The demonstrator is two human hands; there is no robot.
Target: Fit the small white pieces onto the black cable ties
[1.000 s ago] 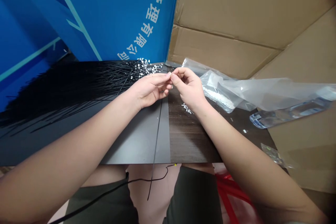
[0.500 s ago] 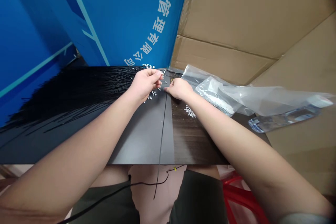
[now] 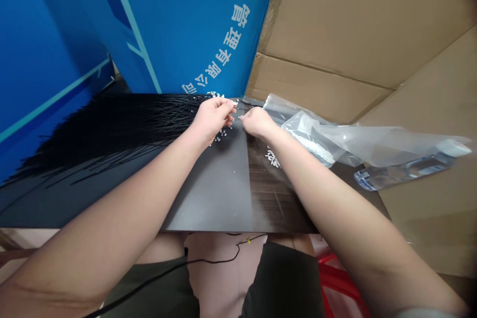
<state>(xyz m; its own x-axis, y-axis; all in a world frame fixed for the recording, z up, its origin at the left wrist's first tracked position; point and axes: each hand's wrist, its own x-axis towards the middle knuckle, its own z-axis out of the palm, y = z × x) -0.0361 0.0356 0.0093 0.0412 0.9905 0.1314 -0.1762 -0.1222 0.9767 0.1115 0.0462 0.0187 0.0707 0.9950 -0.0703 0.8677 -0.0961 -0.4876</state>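
Observation:
My left hand (image 3: 214,117) is closed in a pinch, with a small white connector (image 3: 235,103) at its thumb and fingertip. Close beside it on the right, my right hand (image 3: 258,121) is also closed, its thumb and finger pinching the end of a thin black wire (image 3: 239,117) in the gap between the hands. Most of that wire is hidden. Behind and under my left hand lie several white connectors (image 3: 222,134) at the ends of a large bundle of black wires (image 3: 112,117). Loose white pieces (image 3: 273,158) rest below my right wrist.
Clear plastic bags (image 3: 309,139), one with white pieces inside, lie right of my right hand. Past them is a plastic bottle (image 3: 406,171) on its side. A blue printed panel (image 3: 179,25) and cardboard (image 3: 320,25) stand behind the grey mat (image 3: 208,194).
The black wire that hung from my right fingers over the table edge no longer shows there. Both hands appear slightly further right, as the whole view has shifted a little.

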